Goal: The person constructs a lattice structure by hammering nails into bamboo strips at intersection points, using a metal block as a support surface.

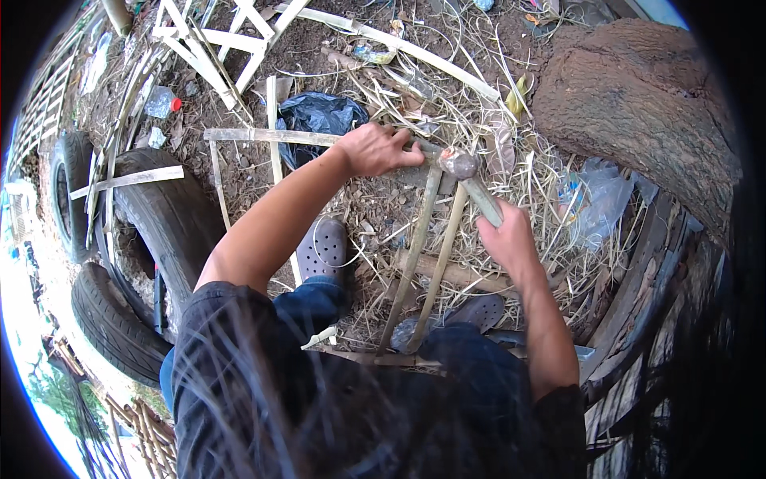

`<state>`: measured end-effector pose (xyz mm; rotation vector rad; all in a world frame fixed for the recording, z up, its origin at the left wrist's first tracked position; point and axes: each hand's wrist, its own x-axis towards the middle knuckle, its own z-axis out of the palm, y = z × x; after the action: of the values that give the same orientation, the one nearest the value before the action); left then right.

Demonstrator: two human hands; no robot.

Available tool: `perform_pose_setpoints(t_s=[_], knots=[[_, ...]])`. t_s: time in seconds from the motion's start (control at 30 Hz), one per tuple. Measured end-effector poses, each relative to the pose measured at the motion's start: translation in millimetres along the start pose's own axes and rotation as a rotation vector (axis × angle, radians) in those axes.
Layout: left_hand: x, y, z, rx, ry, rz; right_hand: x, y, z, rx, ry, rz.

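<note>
My right hand (511, 239) is closed around the handle of a hammer (484, 198). The hammer's worn, rounded head (459, 164) lies at the right end of a flat bamboo crosspiece (263, 136), touching it or just above; I cannot tell which. Gripping that crosspiece near its right end is my left hand (375, 149), its thumb towards the hammer head. From the same end two bamboo strips (415, 255) run down between my feet. Other strips hang from the crosspiece's left part. My left fingers hide part of the joint, and no nail can be made out.
A black plastic bag (319, 120) lies behind the crosspiece. Old tyres (163, 211) stand at left, near a clear bottle with a red cap (162, 102). A thick tree trunk (630, 104) rises at right. Bamboo shavings (511, 172) litter the soil. Another slatted frame (231, 40) stands at the back.
</note>
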<state>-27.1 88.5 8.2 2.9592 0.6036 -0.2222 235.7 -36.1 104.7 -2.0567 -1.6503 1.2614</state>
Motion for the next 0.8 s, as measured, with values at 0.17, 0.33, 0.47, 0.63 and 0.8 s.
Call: perform_pose_setpoints(t_s=[0.17, 0.33, 0.47, 0.63, 0.8], knots=[[-2.0, 2.8, 1.3, -0.050, 0.092, 0.007, -4.4, 1.8, 4.9, 0.078, 0.033, -0.003], [-2.9, 1.4, -3.6, -0.009, -0.023, -0.008, -8.4, 1.7, 4.5, 0.017, 0.067, -0.050], [-2.9, 2.4, -1.8, -0.042, 0.058, -0.003, 0.1, 6.2, -3.7, -0.062, 0.014, -0.022], [-2.0, 2.5, 2.5, -0.056, 0.000, -0.008, -5.2, 3.3, -0.9, 0.021, 0.072, -0.089], [2.0, -1.1, 1.8, -0.056, 0.039, 0.007, 2.0, 7.9, -2.9, -0.087, 0.049, -0.052]])
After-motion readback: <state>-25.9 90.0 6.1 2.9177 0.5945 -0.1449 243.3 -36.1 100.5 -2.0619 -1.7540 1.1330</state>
